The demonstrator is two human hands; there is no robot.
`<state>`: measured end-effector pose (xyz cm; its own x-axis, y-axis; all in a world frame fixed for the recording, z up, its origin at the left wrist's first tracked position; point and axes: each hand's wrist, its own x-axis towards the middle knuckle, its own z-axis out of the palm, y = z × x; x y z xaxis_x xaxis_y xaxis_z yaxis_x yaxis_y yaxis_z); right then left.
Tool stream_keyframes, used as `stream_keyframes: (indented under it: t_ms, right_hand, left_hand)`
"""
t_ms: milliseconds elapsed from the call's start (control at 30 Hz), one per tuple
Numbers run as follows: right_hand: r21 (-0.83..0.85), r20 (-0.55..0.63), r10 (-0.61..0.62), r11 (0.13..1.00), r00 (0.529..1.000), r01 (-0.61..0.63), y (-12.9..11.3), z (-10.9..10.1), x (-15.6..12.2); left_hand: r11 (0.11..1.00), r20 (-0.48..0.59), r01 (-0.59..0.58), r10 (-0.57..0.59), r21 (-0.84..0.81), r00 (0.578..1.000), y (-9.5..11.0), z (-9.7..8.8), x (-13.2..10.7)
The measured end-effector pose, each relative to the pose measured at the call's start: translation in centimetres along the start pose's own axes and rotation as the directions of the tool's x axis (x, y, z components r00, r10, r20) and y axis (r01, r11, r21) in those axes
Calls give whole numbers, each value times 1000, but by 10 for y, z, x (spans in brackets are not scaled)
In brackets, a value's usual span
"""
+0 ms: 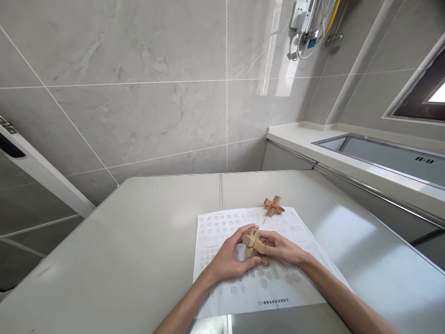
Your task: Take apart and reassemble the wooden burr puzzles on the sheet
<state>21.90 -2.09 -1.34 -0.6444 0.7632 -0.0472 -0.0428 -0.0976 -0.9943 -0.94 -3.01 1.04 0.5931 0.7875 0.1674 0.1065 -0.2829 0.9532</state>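
Observation:
A light wooden burr puzzle [253,243] of interlocking blocks, with a "3" marked on one block, is held between both hands above a printed sheet. My left hand [233,256] curves round its left side, fingers behind and thumb in front. From the right, my right hand [281,247] grips it with thumb and fingers; some fingertips are hidden behind the blocks. Beneath the hands lies the white instruction sheet [222,297], printed with rows of small diagrams. On the sheet's far edge rests a second, redder wooden burr puzzle [274,206], shaped like a cross.
The pale table [139,250] has a seam down its middle and meets a grey tiled wall. At right stands a white counter [292,134] with a sink [385,155]. Sockets and cables [306,28] hang above. A white-framed door [52,171] is at left.

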Motion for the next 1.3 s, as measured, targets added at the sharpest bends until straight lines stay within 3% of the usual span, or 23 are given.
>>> stream_keyframes:
  t_ms: [167, 267, 400, 467, 700, 967, 1100, 1300]
  right_hand:
    - [-59, -171, -75, 996, 982, 66, 11, 7, 6]
    - [-126, -210, -105, 989, 972, 80, 14, 7, 6]
    - [-203, -336, -218, 967, 916, 156, 8, 0, 3]
    - [-187, -362, -213, 970, 907, 153, 3, -5, 1]
    - [-147, -117, -53, 989, 992, 36, 1, -8, 0]
    - [-134, 158, 110, 987, 981, -89, -7, -14, -7]
    - [-164, 115, 164, 976, 980, -144, -2, -12, -6]
    - [-212, 7, 77, 975, 997, -73, 1, -9, -4]
  left_hand:
    - [993, -100, 105, -110, -47, 989, -6, 4, 1]
    - [997, -142, 79, -78, 1, 987, -5, 6, 1]
    - [984, -190, 32, 2, 178, 982, -5, 6, 2]
    - [965, -192, 16, 36, 263, 981, -7, 6, 2]
    - [910, -100, -135, 188, 392, 977, -17, 5, 0]
    - [930, 37, -141, 137, 339, 990, -13, 3, 0]
    - [930, 4, -133, 140, 343, 990, -11, 1, 1]
    - [942, -42, -114, 134, 314, 990, -10, -1, 1]
